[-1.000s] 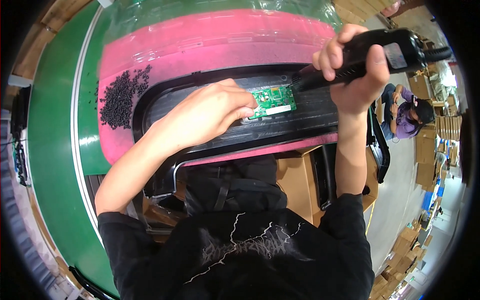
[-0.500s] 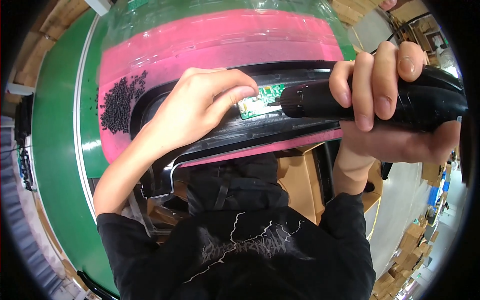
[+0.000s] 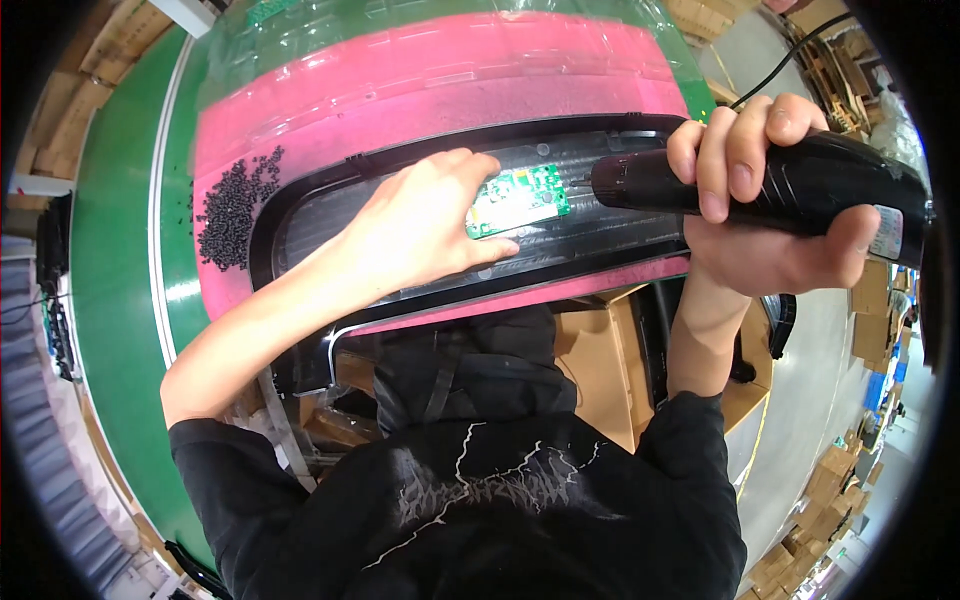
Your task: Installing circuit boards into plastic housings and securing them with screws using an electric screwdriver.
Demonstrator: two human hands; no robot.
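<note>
A green circuit board (image 3: 520,200) lies inside a long black plastic housing (image 3: 330,225) in front of me. My left hand (image 3: 420,215) spans the board's left end, fingers along its far edge and thumb along its near edge, gripping it. Part of the board is hidden under this hand. My right hand (image 3: 745,190) is wrapped round a black electric screwdriver (image 3: 650,182) with a cable at its back. Its bit points left, just off the board's right end.
Left of the housing, a heap of small black screws (image 3: 235,210) lies on the pink mat (image 3: 430,100). Clear plastic sheeting covers the mat's far part, on a green table (image 3: 115,250). Below the housing stands an open cardboard box (image 3: 600,370).
The screwdriver has drawn back to the right, its bit now off the circuit board. My left hand has gone from pinched fingertips at the board's upper edge to a spread grip round its left end.
</note>
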